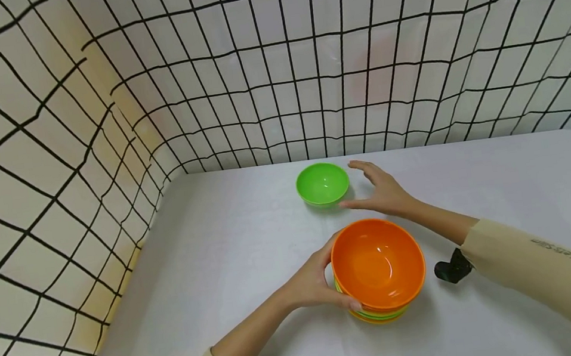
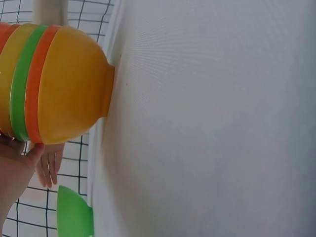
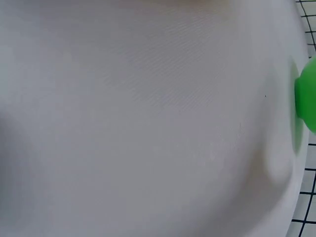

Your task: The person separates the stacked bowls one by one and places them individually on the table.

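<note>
A stack of nested bowls stands upright on the table, topped by an orange bowl [image 1: 378,265]. In the left wrist view its side shows green, orange and yellow rims above a yellow-orange bottom bowl [image 2: 74,86]. My left hand [image 1: 312,280] grips the stack's left side, thumb in front and fingers behind. Farther back sits a single green bowl [image 1: 322,184], upright, seen also as a green bowl [image 3: 308,96] at the right wrist view's edge. My right hand [image 1: 381,189] reaches beside its right, thumb and fingers spread apart, with nothing held; whether it touches the rim I cannot tell.
A white table [image 1: 217,235] carries the bowls. Behind it and along the left runs a black grid net [image 1: 294,80] over pale walls. Dark wrist cameras [image 1: 453,267] hang below both beige sleeves [image 1: 547,270].
</note>
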`<state>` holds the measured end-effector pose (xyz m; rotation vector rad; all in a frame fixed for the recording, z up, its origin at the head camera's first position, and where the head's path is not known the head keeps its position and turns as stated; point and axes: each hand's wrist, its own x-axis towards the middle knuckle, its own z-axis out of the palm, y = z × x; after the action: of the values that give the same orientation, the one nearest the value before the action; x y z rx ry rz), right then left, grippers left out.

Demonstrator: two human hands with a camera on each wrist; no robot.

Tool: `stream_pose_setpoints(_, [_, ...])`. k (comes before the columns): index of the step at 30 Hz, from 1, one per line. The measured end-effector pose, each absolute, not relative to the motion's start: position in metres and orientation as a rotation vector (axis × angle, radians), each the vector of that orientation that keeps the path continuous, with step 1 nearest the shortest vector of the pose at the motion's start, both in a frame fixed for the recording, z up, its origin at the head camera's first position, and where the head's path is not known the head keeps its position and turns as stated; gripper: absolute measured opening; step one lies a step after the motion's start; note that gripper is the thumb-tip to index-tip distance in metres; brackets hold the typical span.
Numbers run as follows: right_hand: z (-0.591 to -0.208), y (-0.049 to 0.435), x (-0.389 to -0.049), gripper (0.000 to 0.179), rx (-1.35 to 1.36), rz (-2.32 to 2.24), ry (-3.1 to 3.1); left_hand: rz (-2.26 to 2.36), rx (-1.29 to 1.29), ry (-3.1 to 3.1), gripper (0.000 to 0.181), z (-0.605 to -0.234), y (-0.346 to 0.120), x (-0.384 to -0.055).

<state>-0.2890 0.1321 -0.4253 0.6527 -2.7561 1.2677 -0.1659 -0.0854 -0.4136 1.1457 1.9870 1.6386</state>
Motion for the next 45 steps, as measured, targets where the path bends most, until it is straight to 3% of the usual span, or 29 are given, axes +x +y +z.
stream_pose_setpoints(14, [-0.409, 0.153, -0.269, 0.083, 0.753, 1.39, -2.641, 1.652, 1.145, 1.976, 0.105, -0.417, -0.085, -0.166])
stream_pose_setpoints(28, [-0.379, 0.159, -0.212, 0.052, 1.183, 1.7, -2.338, 1.645, 1.122, 1.983, 0.106, -0.415, -0.084, -0.164])
stream_pose_setpoints(45, [-0.364, 0.154, -0.174, 0.056, 1.452, 1.659, -2.148, 1.643, 1.155, 1.983, 0.099, -0.416, -0.085, -0.167])
